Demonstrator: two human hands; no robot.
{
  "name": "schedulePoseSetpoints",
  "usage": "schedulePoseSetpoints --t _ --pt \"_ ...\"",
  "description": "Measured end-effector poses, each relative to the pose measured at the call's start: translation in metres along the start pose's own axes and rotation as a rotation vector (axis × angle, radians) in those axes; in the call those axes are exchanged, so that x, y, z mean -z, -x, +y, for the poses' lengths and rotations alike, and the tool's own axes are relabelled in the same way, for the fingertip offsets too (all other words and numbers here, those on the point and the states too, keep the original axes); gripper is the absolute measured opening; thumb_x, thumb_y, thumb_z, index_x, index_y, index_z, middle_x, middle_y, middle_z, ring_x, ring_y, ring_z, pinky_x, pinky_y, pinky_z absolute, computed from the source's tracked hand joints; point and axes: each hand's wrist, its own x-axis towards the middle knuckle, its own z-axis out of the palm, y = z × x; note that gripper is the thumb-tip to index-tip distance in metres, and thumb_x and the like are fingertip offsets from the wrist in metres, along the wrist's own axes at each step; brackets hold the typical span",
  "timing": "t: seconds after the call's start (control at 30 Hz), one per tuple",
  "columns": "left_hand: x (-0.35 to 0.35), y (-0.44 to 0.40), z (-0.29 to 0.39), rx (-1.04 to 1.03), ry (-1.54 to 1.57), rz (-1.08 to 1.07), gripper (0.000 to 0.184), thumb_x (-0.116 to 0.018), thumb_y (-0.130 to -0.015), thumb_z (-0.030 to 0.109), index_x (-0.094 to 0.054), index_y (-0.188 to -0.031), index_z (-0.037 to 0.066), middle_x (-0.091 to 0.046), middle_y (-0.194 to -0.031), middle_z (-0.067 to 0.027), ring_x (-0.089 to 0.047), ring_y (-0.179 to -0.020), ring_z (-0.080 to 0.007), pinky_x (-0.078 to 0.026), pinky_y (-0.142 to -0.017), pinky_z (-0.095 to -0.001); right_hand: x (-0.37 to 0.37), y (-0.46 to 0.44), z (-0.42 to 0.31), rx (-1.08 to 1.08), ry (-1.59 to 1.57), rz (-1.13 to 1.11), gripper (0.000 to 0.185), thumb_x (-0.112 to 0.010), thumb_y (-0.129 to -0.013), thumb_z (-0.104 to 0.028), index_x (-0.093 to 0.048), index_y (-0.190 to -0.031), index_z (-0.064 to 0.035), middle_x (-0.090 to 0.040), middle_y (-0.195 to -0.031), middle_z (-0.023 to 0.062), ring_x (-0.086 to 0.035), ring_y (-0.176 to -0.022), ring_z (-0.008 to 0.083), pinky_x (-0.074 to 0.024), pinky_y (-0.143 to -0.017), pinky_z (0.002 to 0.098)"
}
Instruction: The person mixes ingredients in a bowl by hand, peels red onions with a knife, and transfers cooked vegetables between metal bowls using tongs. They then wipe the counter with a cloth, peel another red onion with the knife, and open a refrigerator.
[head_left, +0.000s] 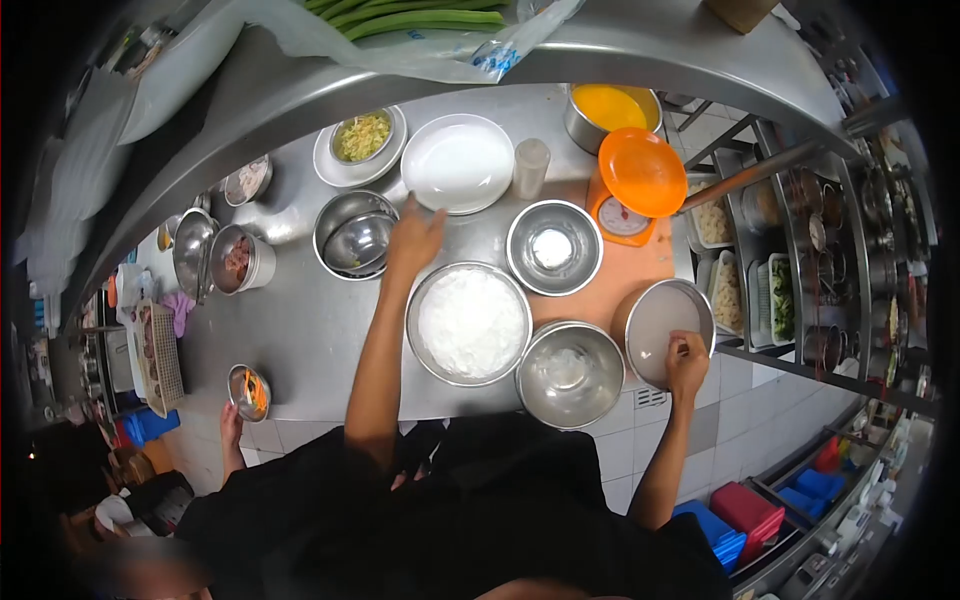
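Note:
My left hand (417, 238) reaches over the steel table with fingers apart and nothing visible in it. Its fingertips are by the near rim of a white oval plate (457, 163), and a steel bowl with a smaller bowl inside (358, 240) sits to its left. Below it stands a bowl of white powder (473, 322). My right hand (687, 360) is curled over a steel pot of cloudy, greyish liquid (650, 335). Its fingers are pinched together; whatever they hold is hidden. Two steel bowls (554, 248) (570, 375) stand between my hands.
An orange scale (625, 215) and a pot of yellow liquid (610, 105) stand back right. Another person's hand (231, 428) holds a small bowl of orange strips (250, 392) at left. An overhead shelf (640, 65) crosses the top. A clear shaker (530, 168) stands by the plate.

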Motion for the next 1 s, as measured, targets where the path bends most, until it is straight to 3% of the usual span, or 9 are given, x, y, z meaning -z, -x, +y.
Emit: schedulePoseSetpoints --t 0.2,0.27,0.33,0.53,0.63,0.77,0.87,0.97,1.0 --pt "-0.063 -0.116 -0.019 0.469 0.396 -0.192 0.065 -0.047 -0.096 0.035 -0.031 -0.142 -0.009 -0.047 -0.134 -0.0258 -0.069 -0.089 -0.0340 -0.058 -0.064 -0.0326 -0.004 -0.003 0.007 0.056 -0.053 0.040 0.007 -0.065 -0.080 -0.001 -0.069 -0.085 -0.0056 -0.065 -0.079 0.0095 -0.060 -0.058 0.0199 -0.0478 -0.055 0.0309" --pt "-0.074 -0.148 -0.036 0.351 0.714 -0.256 0.065 -0.055 -0.092 0.025 -0.030 -0.138 -0.013 -0.014 -0.153 -0.0199 -0.064 -0.099 -0.0387 -0.063 -0.069 -0.0380 -0.004 -0.001 0.005 0.036 -0.054 0.046 0.008 -0.066 -0.080 -0.001 -0.069 -0.084 -0.0061 -0.065 -0.079 0.0089 -0.060 -0.057 0.0194 -0.0473 -0.054 0.0303" --pt "-0.075 -0.160 -0.035 0.060 0.916 -0.391 0.065 -0.058 -0.090 0.022 -0.031 -0.138 -0.013 -0.021 -0.149 -0.0203 -0.064 -0.097 -0.0379 -0.063 -0.066 -0.0370 -0.003 -0.001 0.002 0.045 -0.045 0.037 0.008 -0.066 -0.080 0.000 -0.069 -0.084 -0.0063 -0.065 -0.079 0.0087 -0.060 -0.057 0.0192 -0.0471 -0.053 0.0301" --pt "-0.115 -0.205 0.008 0.273 1.068 -0.044 0.069 -0.058 -0.089 0.028 -0.027 -0.143 -0.001 -0.057 -0.114 -0.0274 -0.069 -0.072 -0.0298 -0.058 -0.059 -0.0363 -0.006 0.000 0.007 0.063 -0.020 0.036 0.008 -0.066 -0.079 0.000 -0.069 -0.084 -0.0062 -0.065 -0.079 0.0088 -0.060 -0.057 0.0189 -0.0467 -0.053 0.0302" --pt "-0.124 -0.211 -0.057 0.001 0.155 0.229 0.078 -0.064 -0.085 0.036 -0.029 -0.135 -0.014 -0.064 -0.085 -0.0204 -0.066 -0.060 -0.0240 -0.057 -0.053 -0.0339 -0.003 0.000 0.006 0.059 -0.032 0.038 0.008 -0.065 -0.079 0.000 -0.069 -0.084 -0.0060 -0.065 -0.079 0.0090 -0.060 -0.057 0.0190 -0.0469 -0.053 0.0304" --pt "-0.120 -0.197 -0.117 0.346 0.091 0.540 0.074 -0.065 -0.084 0.035 -0.038 -0.122 -0.022 -0.064 -0.089 -0.0247 -0.067 -0.061 -0.0247 -0.057 -0.050 -0.0317 -0.003 0.000 0.004 0.062 -0.049 0.024 0.009 -0.064 -0.079 0.000 -0.068 -0.084 -0.0057 -0.065 -0.080 0.0096 -0.061 -0.057 0.0193 -0.0474 -0.053 0.0309" --pt "-0.071 -0.172 -0.090 0.453 0.082 0.254 0.101 -0.061 -0.081 0.051 -0.019 -0.137 -0.022 -0.025 -0.144 -0.0351 -0.034 -0.130 -0.0489 -0.038 -0.105 -0.0487 -0.003 0.001 0.003 0.047 -0.077 0.029 0.009 -0.063 -0.079 0.000 -0.069 -0.083 -0.0062 -0.065 -0.078 0.0102 -0.062 -0.058 0.0199 -0.0478 -0.053 0.0314" --pt "-0.123 -0.208 -0.140 0.214 -0.198 0.572 0.095 -0.051 -0.088 0.055 -0.020 -0.137 -0.021 -0.015 -0.149 -0.0373 -0.018 -0.138 -0.0505 -0.007 -0.117 -0.0498 -0.008 0.003 0.019 0.086 -0.013 0.081 0.009 -0.064 -0.077 -0.001 -0.069 -0.081 -0.0072 -0.066 -0.077 0.0107 -0.063 -0.058 0.0208 -0.0491 -0.055 0.0319" --pt "-0.126 -0.213 -0.155 0.166 -0.321 0.559 0.095 -0.052 -0.088 0.055 -0.021 -0.138 -0.020 -0.014 -0.149 -0.0372 -0.025 -0.137 -0.0498 -0.023 -0.114 -0.0510 -0.006 0.003 0.020 0.108 0.011 0.100 0.009 -0.064 -0.077 -0.002 -0.069 -0.081 -0.0076 -0.066 -0.077 0.0109 -0.063 -0.059 0.0214 -0.0498 -0.056 0.0324"
